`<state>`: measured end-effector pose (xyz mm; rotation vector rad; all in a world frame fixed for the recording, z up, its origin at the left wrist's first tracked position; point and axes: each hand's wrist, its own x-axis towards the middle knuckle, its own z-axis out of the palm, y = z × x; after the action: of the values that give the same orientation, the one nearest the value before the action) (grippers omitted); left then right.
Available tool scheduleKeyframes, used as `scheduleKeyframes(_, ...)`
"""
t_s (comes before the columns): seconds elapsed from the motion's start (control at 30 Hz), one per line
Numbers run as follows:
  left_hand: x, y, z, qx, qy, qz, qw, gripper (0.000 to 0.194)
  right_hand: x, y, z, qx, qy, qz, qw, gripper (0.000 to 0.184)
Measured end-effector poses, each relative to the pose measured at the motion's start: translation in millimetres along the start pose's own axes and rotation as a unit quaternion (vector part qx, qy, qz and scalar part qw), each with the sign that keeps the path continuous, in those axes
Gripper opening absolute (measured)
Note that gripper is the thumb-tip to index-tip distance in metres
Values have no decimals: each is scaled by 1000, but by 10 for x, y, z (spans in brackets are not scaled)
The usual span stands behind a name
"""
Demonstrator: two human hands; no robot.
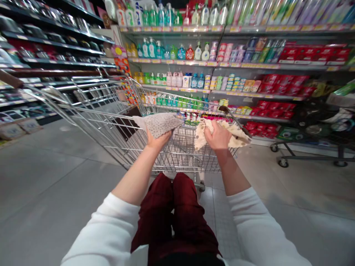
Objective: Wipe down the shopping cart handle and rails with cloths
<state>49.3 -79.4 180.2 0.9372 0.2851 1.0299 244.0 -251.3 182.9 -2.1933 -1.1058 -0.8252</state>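
In the frame's centre, a grey cloth (161,123) is held by the left hand (158,139) and a cream cloth (202,133) by the right hand (219,136). Either could be snagged by the cart (111,114) if dragged across.

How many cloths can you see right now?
2: one gray dotted cloth covering the fingers of your left hand, and one cream spotted cloth in your right hand. Folds could hide another.

Grey dotted cloth (163,123): drapes over left hand (158,139). Cream brown-spotted cloth (200,135): bunches under right hand (219,135), splays either side. Both at near rim of wire cart (111,114).
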Motion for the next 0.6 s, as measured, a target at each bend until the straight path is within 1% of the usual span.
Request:
scheduleKeyframes(0.03, 9, 154, -111, 117, -6, 54, 992, 51, 13, 25, -6, 3, -3, -3, 1000, 31)
scheduleKeyframes(0.07, 14, 313, -219, 255, -13, 112, 960, 53, 29, 48, -12, 5, -6, -4, 1000, 31)
scheduleKeyframes(0.1, 15, 467, -316, 404, -17, 157, 901, 53, 46, 68, -18, 6, -11, -3, 1000, 32)
scheduleKeyframes(0.13, 13, 608, -394, 526, -28, 179, 831, 52, 62, 85, -23, 7, -16, -2, 1000, 32)
scheduleKeyframes(0.17, 11, 728, -449, 604, -30, 187, 774, 51, 76, 99, -29, 7, -21, 0, 1000, 33)
scheduleKeyframes(0.2, 10, 822, -481, 681, -33, 186, 707, 51, 86, 110, -35, 7, -25, 2, 1000, 33)
scheduleKeyframes(0.27, 14, 925, -489, 780, -32, 176, 600, 56, 95, 125, -49, 8, -29, 1, 1000, 33)
scheduleKeyframes(0.33, 25, 936, -459, 855, -25, 167, 490, 59, 90, 139, -67, 14, -27, -1, 1000, 33)
scheduleKeyframes(0.43, 45, 872, -417, 912, -17, 158, 379, 57, 76, 180, -100, 27, -26, 2, 999, 33)
scheduleKeyframes(0.47, 53, 845, -410, 923, -19, 157, 351, 57, 72, 203, -113, 31, -25, 3, 999, 33)
scheduleKeyframes(0.5, 60, 819, -403, 928, -22, 158, 338, 57, 69, 231, -127, 34, -24, 4, 999, 33)
scheduleKeyframes(0.53, 68, 792, -396, 928, -26, 161, 336, 58, 65, 263, -143, 35, -23, 4, 999, 34)
scheduleKeyframes(0.57, 75, 764, -386, 922, -34, 168, 346, 57, 61, 299, -159, 35, -22, 4, 999, 34)
scheduleKeyframes(0.6, 83, 735, -372, 914, -38, 174, 364, 56, 56, 337, -176, 33, -21, 5, 999, 35)
